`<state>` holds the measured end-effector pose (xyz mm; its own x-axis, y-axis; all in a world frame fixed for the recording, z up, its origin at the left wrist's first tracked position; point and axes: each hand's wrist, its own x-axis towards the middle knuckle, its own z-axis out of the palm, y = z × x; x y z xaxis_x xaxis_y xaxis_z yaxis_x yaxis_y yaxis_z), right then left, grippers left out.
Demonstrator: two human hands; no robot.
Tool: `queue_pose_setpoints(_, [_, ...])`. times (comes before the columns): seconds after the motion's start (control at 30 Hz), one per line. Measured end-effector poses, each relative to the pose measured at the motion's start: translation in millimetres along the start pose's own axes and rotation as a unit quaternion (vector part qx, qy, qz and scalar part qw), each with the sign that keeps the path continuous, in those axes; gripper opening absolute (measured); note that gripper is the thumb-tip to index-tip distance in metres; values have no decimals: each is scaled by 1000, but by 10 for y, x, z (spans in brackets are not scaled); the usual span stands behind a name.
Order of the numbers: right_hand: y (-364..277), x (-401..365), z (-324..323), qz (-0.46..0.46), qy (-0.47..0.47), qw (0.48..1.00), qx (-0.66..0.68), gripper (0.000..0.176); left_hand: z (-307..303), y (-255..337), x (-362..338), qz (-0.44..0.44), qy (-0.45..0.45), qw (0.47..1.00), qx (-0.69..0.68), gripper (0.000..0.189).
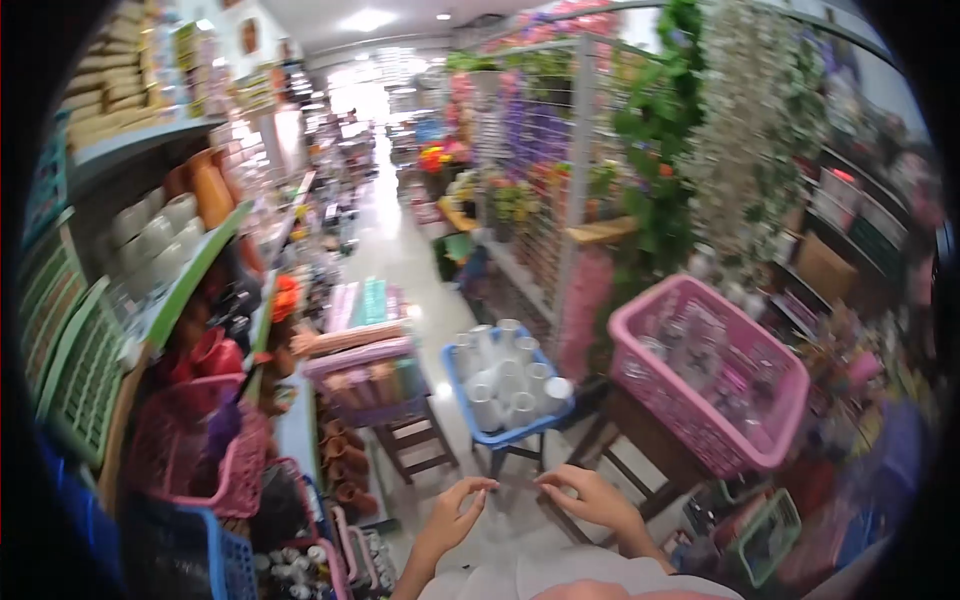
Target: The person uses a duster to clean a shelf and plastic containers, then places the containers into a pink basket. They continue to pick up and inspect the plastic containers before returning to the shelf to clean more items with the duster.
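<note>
My left hand (pixel 458 512) is raised in front of me at the bottom middle, its fingers loosely curved, with the thumb apart from them and nothing held. Facing it across a small gap, my right hand (pixel 592 498) is also open and holds nothing. Just beyond both hands, a blue basket (pixel 512 437) sits on a dark stool. Several white cup-like containers (pixel 521 408) stand in it. Neither hand touches the basket. To the right, a pink basket (pixel 625 325) with clear plastic-looking items rests tilted in view on a wooden stool (pixel 640 430).
Left shelves (pixel 190 275) carry white and brown pots. A stool (pixel 415 440) bears a basket of coloured bundles. A wire rack (pixel 575 150) with artificial flowers and hanging greenery stands right of the aisle (pixel 385 240). More baskets, including a pink one (pixel 190 490), line the lower left.
</note>
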<state>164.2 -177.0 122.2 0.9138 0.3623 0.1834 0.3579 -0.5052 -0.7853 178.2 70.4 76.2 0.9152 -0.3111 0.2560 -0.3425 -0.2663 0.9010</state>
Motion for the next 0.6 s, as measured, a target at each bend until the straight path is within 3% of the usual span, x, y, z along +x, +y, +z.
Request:
queue_pose_setpoints(0.13, [39, -558, -497, 51, 31, 998, -2, 23, 615, 136, 426, 41, -102, 992, -61, 20])
queue_pose_setpoints(0.27, [-53, -967, -832, 63, 122, 990, -3, 19, 1070, 454, 761, 67, -154, 978, -121, 20])
queue_pose_setpoints(0.47, [-203, -1306, -1282, 47, 228, 966, -110, 17, 1360, 791, 1404, 220, -286, 922, -142, 21])
queue_pose_setpoints(0.6, [-364, -1346, -1689, 69, 277, 926, -245, 18, 1460, 1260, 2012, 397, -335, 852, -61, 23])
